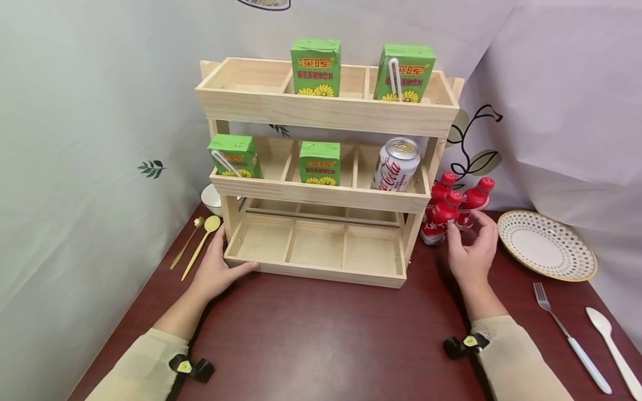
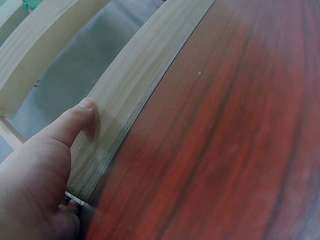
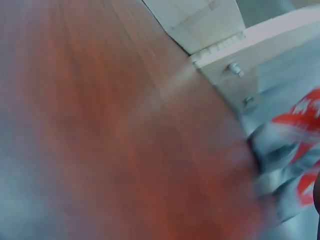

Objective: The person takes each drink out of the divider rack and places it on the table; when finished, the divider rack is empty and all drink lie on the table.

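Note:
A three-tier wooden shelf (image 1: pixel 321 273) stands on the dark red table. At its lower left corner my left hand (image 1: pixel 217 273) grips the bottom tier; the thumb lies on the front board (image 2: pixel 120 90), the other fingers at the side, partly hidden. To the right of the shelf, my right hand (image 1: pixel 472 250) is beside three red-capped bottles (image 1: pixel 445 214), thumb and fingers spread apart, apparently holding nothing. Whether it touches a bottle I cannot tell. In the right wrist view the bottles (image 3: pixel 305 120) are blurred at the right edge.
Green drink cartons (image 1: pixel 316 69) and a Coca-Cola can (image 1: pixel 396 165) stand on the upper tiers. Left lie a yellow spoon (image 1: pixel 203 242), a small gold spoon (image 1: pixel 188 239) and a white bowl (image 1: pixel 212 199). Right are a dotted plate (image 1: pixel 541 245), a fork (image 1: pixel 569 334) and a white spoon (image 1: pixel 614 351).

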